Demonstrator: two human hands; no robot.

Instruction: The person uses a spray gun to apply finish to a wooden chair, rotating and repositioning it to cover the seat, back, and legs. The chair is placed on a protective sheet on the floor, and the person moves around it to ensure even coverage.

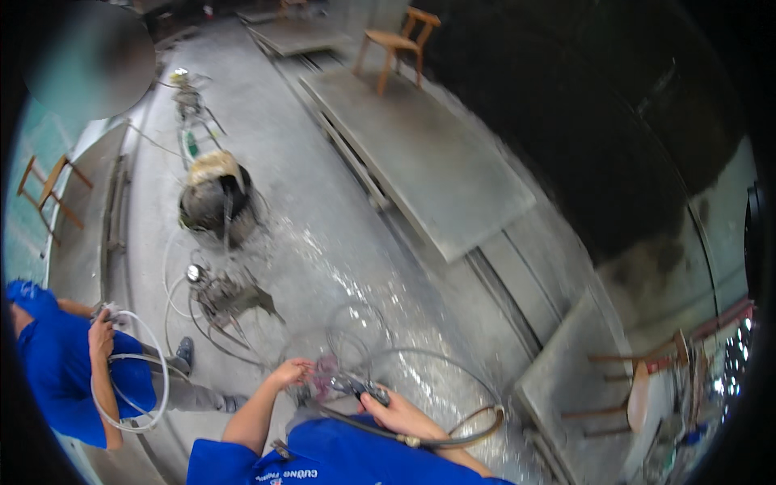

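Observation:
My right hand point(404, 416) is wrapped round the dark handle of a metal spray gun point(352, 386), low in the middle of the head view. A dark hose point(457, 441) runs under my right forearm and loops up beside it. Just left of the gun's front end is my left hand point(293, 372), its fingers stretched toward the gun and apart from it. Between the hand and the gun shows a blurred reddish, see-through patch point(325, 378); what it is I cannot make out.
At left, a person in blue point(69, 364) holds a tool with a white hose point(166, 380). Pump equipment point(230, 299) and a dark drum point(214, 198) stand on the floor, hoses trailing. Wooden chairs rest on platforms point(428, 162): one far point(400, 44), one left point(55, 190), one tipped right point(638, 396).

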